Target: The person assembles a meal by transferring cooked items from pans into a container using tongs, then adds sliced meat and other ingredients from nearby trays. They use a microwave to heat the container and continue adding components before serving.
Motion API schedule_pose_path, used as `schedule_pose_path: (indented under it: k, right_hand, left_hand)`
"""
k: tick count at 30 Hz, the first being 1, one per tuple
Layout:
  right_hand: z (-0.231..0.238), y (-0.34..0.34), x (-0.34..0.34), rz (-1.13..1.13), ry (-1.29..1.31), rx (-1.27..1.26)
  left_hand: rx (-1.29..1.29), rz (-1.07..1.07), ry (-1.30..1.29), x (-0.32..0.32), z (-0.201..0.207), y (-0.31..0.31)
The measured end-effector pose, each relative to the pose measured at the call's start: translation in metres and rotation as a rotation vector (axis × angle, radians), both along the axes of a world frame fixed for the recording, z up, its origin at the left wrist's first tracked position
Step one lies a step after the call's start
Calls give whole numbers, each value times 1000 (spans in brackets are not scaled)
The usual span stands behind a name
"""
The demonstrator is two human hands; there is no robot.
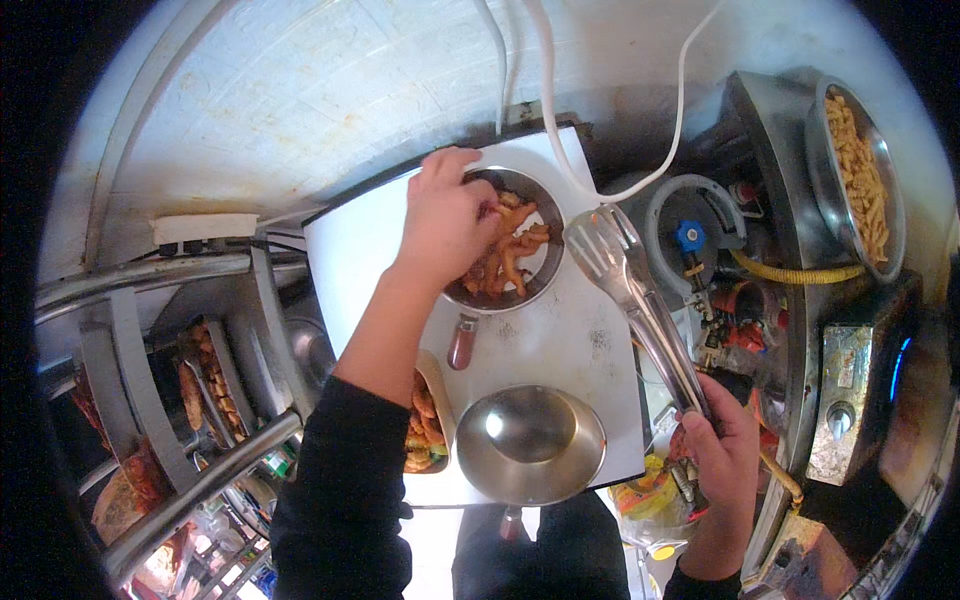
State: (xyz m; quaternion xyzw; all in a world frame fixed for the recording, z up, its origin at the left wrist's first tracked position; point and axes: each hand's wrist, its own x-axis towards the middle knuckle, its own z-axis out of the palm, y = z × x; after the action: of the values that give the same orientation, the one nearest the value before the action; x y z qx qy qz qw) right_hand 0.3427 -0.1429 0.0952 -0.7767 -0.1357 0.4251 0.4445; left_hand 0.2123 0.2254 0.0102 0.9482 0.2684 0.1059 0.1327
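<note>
My left hand reaches over a round steel pan with a brown handle. Its thumb and forefinger close on a golden-brown fried strip at the top of the pile, partly covered by the fingers. Several more fried strips lie in the pan, on what looks like a white lining. Off to the right, my right hand grips long metal tongs by the handle end. The slotted tips of the tongs point up and away, beside the pan and above the table's right edge.
Nearer me on the white table stand an empty steel pan and a tray of food. A gas cylinder and a steel bowl of fried pieces are at right. Metal rails flank the left; a white cable hangs above.
</note>
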Motion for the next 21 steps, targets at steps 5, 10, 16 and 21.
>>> schedule_pose_path:
  k: [5, 10, 16, 21]
  right_hand:
    - [2, -4, 0, -14, -9, -1]
    - [10, 1, -1, -50, 43, 18]
    - [25, 6, -9, 16, 39, 70]
    - [31, 14, -16, 96, 6, 92]
  left_hand:
    - [-292, 167, -283, -34, 24, 8]
    - [-960, 329, -566, -73, 55, -16]
    - [-1129, 566, -943, -213, 91, -98]
    - [-1036, 970, -715, -297, 91, -179]
